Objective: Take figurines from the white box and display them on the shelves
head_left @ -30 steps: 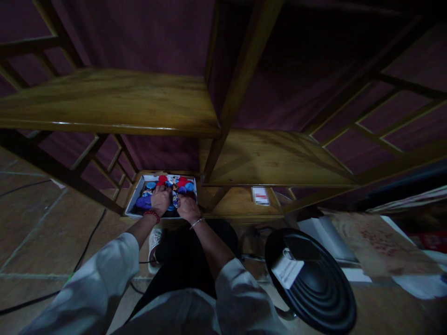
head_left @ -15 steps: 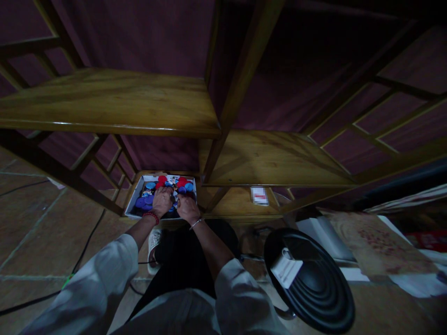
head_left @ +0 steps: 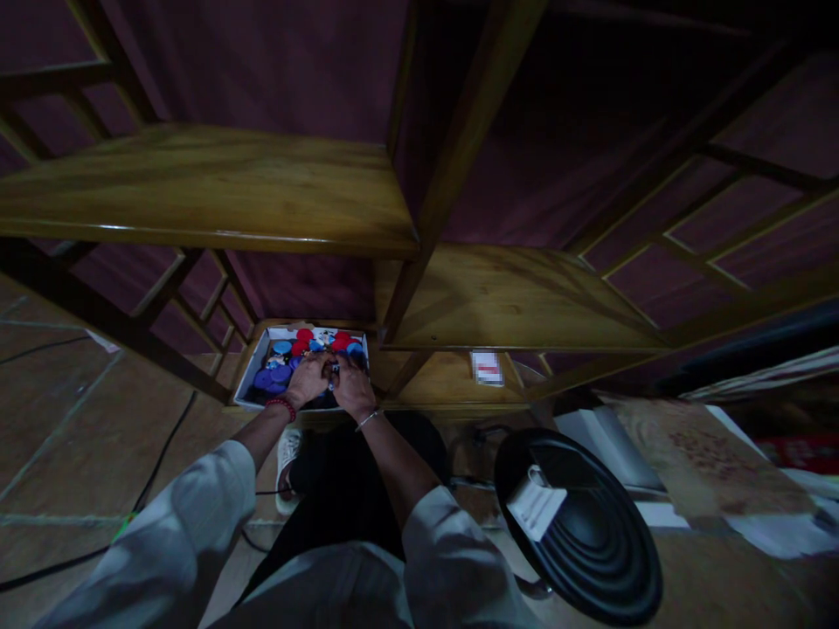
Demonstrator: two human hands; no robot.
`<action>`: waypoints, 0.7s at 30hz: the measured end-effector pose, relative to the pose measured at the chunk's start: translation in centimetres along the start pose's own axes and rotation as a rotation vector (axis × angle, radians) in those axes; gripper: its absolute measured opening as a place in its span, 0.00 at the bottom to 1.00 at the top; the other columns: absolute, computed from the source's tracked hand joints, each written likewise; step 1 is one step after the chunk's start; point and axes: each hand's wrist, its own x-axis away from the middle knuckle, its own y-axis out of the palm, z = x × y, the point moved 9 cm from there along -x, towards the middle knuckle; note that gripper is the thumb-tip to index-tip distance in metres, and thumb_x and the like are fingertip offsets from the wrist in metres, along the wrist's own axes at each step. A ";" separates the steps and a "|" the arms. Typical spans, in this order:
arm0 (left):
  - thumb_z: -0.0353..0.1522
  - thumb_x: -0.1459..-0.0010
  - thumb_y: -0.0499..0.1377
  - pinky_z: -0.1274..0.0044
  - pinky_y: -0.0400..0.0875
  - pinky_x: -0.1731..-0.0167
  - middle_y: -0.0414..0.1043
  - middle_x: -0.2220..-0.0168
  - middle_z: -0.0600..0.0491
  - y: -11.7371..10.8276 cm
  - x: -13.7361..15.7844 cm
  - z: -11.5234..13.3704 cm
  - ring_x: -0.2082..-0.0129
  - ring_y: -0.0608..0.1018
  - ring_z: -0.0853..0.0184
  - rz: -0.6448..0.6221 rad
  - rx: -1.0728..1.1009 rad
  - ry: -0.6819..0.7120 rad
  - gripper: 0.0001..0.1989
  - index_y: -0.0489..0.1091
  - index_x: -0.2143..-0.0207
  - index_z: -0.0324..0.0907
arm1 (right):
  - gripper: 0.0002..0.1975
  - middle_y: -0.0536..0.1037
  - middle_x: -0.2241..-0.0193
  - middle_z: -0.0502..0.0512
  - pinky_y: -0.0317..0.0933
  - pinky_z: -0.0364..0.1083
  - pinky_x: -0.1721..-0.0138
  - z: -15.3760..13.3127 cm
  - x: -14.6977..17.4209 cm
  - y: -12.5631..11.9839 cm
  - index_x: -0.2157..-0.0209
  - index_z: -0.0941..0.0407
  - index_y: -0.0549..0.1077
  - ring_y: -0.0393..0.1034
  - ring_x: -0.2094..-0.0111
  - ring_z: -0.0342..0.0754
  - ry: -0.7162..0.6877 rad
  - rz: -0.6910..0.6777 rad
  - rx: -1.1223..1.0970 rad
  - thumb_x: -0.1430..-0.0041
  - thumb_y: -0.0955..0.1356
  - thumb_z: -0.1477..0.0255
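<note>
White-walled box — open-topped, lying flat beneath left grip and right grip. Loosely heaped inside: purple-blue discs beside left grip, red pieces beyond right — small item between, mostly hidden.

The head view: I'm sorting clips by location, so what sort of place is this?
Probably an indoor room, perhaps a home or shop; I can't tell which. Signs: wooden shelves, one bearing a box, and a tiled floor.
</note>
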 end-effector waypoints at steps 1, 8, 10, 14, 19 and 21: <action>0.27 0.48 0.48 0.75 0.64 0.55 0.72 0.60 0.51 0.0 0.0 -0.3 0.58 0.72 0.66 -0.001 0.029 -0.023 0.15 0.67 0.59 0.42 | 0.21 0.66 0.51 0.62 0.54 0.44 0.52 0.0 0.0 0.1 0.47 0.60 0.56 0.61 0.50 0.47 0.002 -0.019 0.008 0.43 0.58 0.76; 0.33 0.44 0.48 0.77 0.67 0.61 0.73 0.63 0.52 0.3 0.1 -1.3 0.62 0.75 0.67 -0.008 0.152 -0.118 0.13 0.64 0.58 0.42 | 0.12 0.72 0.58 0.60 0.57 0.43 0.56 0.2 -0.2 0.8 0.58 0.58 0.67 0.66 0.56 0.47 0.028 -0.092 0.064 0.41 0.58 0.71; 0.34 0.43 0.47 0.77 0.67 0.62 0.74 0.64 0.52 0.4 0.1 -1.2 0.63 0.75 0.67 -0.026 0.137 -0.123 0.12 0.65 0.60 0.42 | 0.12 0.72 0.59 0.60 0.57 0.43 0.57 0.2 -0.2 0.8 0.58 0.59 0.67 0.67 0.57 0.47 0.041 -0.091 0.065 0.41 0.58 0.71; 0.34 0.42 0.44 0.77 0.66 0.62 0.73 0.63 0.52 -0.3 0.2 -0.5 0.63 0.75 0.67 -0.016 0.079 -0.109 0.13 0.66 0.61 0.42 | 0.13 0.72 0.60 0.62 0.58 0.44 0.59 0.4 -0.1 0.7 0.58 0.61 0.65 0.67 0.59 0.49 0.074 -0.058 0.058 0.42 0.58 0.71; 0.33 0.42 0.44 0.76 0.65 0.58 0.72 0.61 0.49 -3.0 0.1 -1.7 0.58 0.72 0.65 0.114 -0.042 -0.216 0.14 0.68 0.62 0.41 | 0.15 0.72 0.60 0.61 0.58 0.43 0.61 0.7 -0.1 0.5 0.53 0.61 0.62 0.68 0.60 0.49 0.112 -0.041 0.063 0.42 0.58 0.72; 0.32 0.44 0.47 0.74 0.64 0.57 0.71 0.59 0.47 -4.2 0.2 -3.4 0.56 0.71 0.63 0.161 -0.119 -0.290 0.14 0.68 0.61 0.41 | 0.16 0.72 0.59 0.61 0.59 0.43 0.62 0.6 -0.1 0.4 0.52 0.60 0.61 0.68 0.60 0.49 0.112 -0.047 0.080 0.41 0.57 0.72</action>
